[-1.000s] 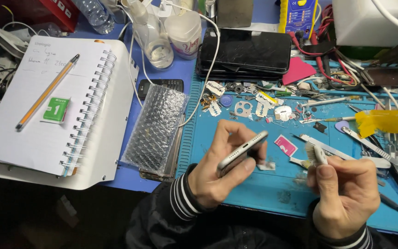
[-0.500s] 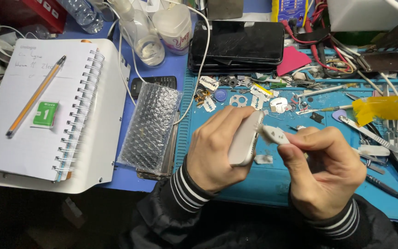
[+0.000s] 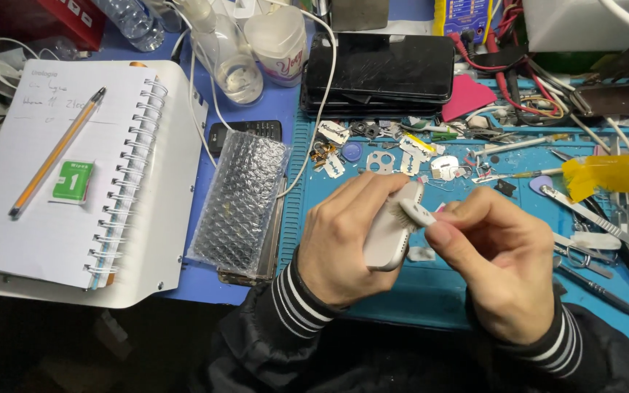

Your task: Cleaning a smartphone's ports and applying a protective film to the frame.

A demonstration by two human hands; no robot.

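My left hand (image 3: 347,244) grips a silver smartphone (image 3: 391,233) edge-on, tilted up over the blue repair mat (image 3: 431,291). My right hand (image 3: 496,266) pinches a small white brush (image 3: 410,212) whose dark bristles touch the phone's upper end. Both hands meet at the middle of the view, just above the mat's near part.
An open spiral notebook (image 3: 67,175) with an orange pencil (image 3: 56,154) lies at left. A bubble-wrap pouch (image 3: 240,204) sits beside it. At the back lie a dark phone (image 3: 380,69), plastic cups (image 3: 279,44) and small parts (image 3: 380,156). Tweezers and tools (image 3: 598,225) crowd the right.
Both hands have come together: the right hand brought the brush up against the phone's end, and the left hand turned the phone more upright.
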